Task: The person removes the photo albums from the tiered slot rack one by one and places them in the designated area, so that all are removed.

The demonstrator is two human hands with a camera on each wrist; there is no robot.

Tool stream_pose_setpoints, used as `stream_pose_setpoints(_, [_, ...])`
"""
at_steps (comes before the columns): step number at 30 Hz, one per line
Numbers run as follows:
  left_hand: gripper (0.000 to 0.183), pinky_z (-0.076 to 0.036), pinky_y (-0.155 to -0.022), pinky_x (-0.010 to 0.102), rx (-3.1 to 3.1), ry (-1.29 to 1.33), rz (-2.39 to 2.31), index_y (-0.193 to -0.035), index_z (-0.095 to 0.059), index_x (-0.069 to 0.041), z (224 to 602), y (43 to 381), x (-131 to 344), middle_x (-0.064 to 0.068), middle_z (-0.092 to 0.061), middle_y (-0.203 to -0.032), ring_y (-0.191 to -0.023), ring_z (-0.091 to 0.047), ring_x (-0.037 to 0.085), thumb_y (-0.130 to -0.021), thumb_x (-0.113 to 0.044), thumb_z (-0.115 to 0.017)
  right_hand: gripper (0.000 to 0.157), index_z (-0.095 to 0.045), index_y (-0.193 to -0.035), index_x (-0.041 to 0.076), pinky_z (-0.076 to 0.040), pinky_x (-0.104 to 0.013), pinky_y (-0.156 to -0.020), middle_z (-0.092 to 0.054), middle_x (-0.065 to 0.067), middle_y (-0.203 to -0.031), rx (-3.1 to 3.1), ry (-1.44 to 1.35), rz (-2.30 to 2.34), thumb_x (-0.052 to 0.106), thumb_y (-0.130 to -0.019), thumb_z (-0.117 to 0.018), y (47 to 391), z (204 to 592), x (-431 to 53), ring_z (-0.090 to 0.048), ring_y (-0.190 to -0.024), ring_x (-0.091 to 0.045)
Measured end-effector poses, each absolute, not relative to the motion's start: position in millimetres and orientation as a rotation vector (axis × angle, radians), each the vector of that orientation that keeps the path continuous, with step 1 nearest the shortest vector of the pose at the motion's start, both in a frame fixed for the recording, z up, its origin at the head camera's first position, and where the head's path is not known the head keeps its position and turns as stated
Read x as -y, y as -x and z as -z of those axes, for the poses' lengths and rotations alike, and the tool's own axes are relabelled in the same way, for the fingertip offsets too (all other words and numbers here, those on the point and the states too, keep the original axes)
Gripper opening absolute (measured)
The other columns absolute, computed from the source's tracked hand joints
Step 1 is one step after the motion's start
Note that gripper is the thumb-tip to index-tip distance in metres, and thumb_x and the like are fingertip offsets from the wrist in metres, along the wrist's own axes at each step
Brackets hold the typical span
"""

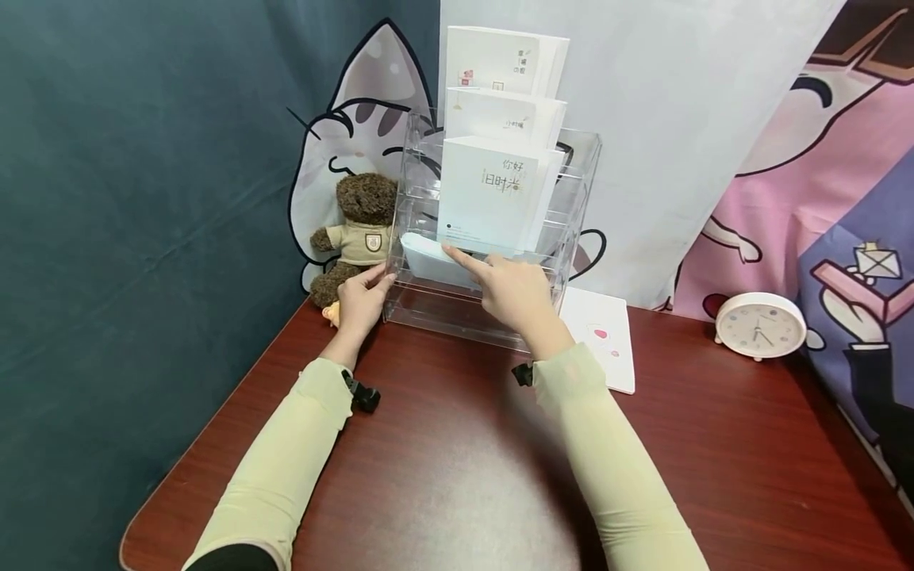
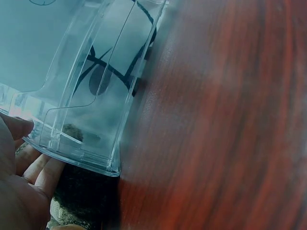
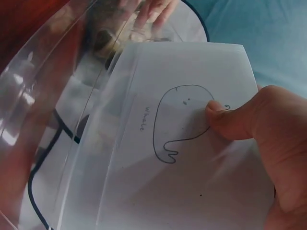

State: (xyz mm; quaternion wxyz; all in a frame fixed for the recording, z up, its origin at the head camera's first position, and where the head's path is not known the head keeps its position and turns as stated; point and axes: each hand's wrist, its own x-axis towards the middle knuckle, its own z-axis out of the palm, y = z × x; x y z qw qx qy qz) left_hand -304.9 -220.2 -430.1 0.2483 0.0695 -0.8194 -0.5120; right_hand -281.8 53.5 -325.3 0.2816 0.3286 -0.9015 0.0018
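A clear tiered rack [image 1: 457, 321] stands at the back of the table. My left hand [image 1: 362, 301] grips its left side; in the left wrist view the thumb [image 2: 19, 127] lies on the near side of the clear edge, with fingers below it. My right hand [image 1: 517, 293] holds a pale blue notebook [image 1: 432, 260] at the rack's low front tier. A whale drawing marks this notebook [image 3: 158, 201] in the right wrist view, where the thumb presses on its cover and the other fingers are hidden behind. Pale notebooks [image 1: 485, 194] stand upright in the tiers above.
A brown teddy bear [image 1: 366, 230] in a beige shirt sits left of the rack, with a small yellow toy [image 1: 332, 314] by it. Right of the rack lies a white notebook [image 1: 617, 341] with pink marks. A round white clock [image 1: 760, 325] stands farther right.
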Motion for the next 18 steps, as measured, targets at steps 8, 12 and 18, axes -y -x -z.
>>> stream_pose_setpoints(8, [0.035,-0.049,-0.098,0.043,2.226,-0.195,1.374,-0.123,-0.075,-0.024,432,308,219,0.008,-0.074,-0.115,-0.115,-0.065,0.026,-0.09,-0.035,-0.077,0.093,-0.038,-0.153,0.049,-0.03,-0.032,-0.038,-0.06,0.002,-0.083,2.313,-0.85,-0.059,-0.004,-0.078,-0.054,272,344,-56,-0.036,-0.044,-0.018])
stream_pose_setpoints(12, [0.035,-0.049,-0.098,0.042,2.218,-0.197,1.374,-0.123,-0.075,-0.022,431,307,218,0.008,-0.074,-0.114,-0.114,-0.065,0.026,-0.09,-0.034,-0.077,0.088,-0.048,-0.149,0.044,-0.028,-0.031,-0.037,-0.07,0.003,-0.102,2.137,-0.882,-0.113,-0.007,-0.077,-0.051,273,352,-60,-0.035,-0.044,-0.018])
stream_pose_setpoints(18, [0.036,-0.05,-0.094,0.042,2.226,-0.201,1.378,-0.124,-0.074,-0.023,430,306,217,0.008,-0.076,-0.109,-0.107,-0.068,0.026,-0.09,-0.034,-0.077,0.087,-0.056,-0.144,0.04,-0.022,-0.028,-0.038,-0.072,0.006,-0.111,1.981,-0.914,-0.232,-0.01,-0.074,-0.041,276,353,-70,-0.037,-0.042,-0.015])
